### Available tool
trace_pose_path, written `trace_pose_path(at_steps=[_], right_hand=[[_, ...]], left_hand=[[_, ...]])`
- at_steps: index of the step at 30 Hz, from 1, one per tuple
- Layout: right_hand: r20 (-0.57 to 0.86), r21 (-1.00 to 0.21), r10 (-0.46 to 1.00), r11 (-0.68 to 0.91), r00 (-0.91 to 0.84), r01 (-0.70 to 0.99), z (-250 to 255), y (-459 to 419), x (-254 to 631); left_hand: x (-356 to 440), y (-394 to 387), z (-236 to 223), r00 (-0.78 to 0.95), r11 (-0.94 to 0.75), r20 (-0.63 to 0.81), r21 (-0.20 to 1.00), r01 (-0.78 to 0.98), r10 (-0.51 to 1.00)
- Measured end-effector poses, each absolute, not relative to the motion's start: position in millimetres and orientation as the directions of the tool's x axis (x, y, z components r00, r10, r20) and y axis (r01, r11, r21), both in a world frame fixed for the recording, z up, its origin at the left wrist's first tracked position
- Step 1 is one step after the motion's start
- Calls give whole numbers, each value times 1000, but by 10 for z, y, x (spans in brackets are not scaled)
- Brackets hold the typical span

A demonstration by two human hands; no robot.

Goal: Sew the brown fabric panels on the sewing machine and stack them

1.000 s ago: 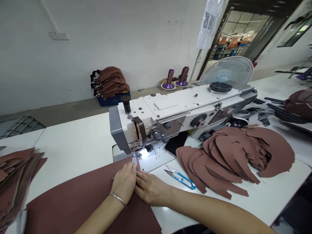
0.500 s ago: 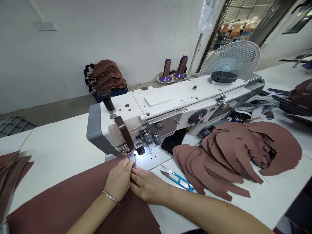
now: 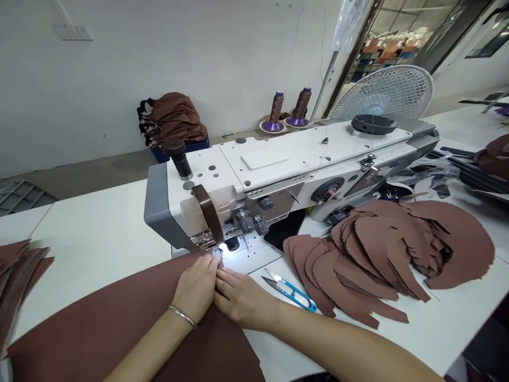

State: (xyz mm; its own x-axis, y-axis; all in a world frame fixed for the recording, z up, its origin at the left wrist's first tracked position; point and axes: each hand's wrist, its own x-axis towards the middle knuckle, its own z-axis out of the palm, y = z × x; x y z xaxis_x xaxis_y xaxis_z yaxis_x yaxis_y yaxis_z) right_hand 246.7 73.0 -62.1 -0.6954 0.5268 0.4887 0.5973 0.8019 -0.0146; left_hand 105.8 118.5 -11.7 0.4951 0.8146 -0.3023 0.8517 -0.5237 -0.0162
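A large dark brown fabric panel (image 3: 119, 313) lies flat on the white table, its far corner under the lit needle area of the sewing machine (image 3: 194, 170). My left hand (image 3: 194, 286) rests on the panel close to the presser foot, fingers bunched at the fabric edge. Right beside it, my right hand (image 3: 244, 303) has its fingers pressed together on the same edge, its fingertips touching the left hand. What lies under the fingertips is hidden. Blue-handled thread snips (image 3: 294, 294) lie on the table to the right of my right hand.
Stacked brown cut pieces (image 3: 369, 254) spread over the table at right. More brown pieces (image 3: 24, 281) lie at the left edge. Behind the machine stand two thread cones (image 3: 276, 109) and a white fan (image 3: 384, 95). A dark phone-like slab (image 3: 284, 231) lies under the machine arm.
The camera view has shifted slightly, so the machine appears a little further right. Both hands stay close together at the fabric edge by the presser foot, with hardly any visible movement.
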Motion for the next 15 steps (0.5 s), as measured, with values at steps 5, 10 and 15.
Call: trace_pose_path(at_steps=[5, 10, 15], right_hand=[[504, -6, 516, 804, -693, 594, -640, 772, 2488], [542, 40, 459, 823, -704, 567, -648, 683, 2496], [561, 52, 454, 815, -692, 577, -663, 645, 2484]], left_hand=[[1100, 1106, -86, 489, -527, -251, -108, 843, 835], [1075, 891, -152, 525, -552, -185, -156, 819, 831], [1040, 827, -309, 584, -588, -74, -154, 794, 808]])
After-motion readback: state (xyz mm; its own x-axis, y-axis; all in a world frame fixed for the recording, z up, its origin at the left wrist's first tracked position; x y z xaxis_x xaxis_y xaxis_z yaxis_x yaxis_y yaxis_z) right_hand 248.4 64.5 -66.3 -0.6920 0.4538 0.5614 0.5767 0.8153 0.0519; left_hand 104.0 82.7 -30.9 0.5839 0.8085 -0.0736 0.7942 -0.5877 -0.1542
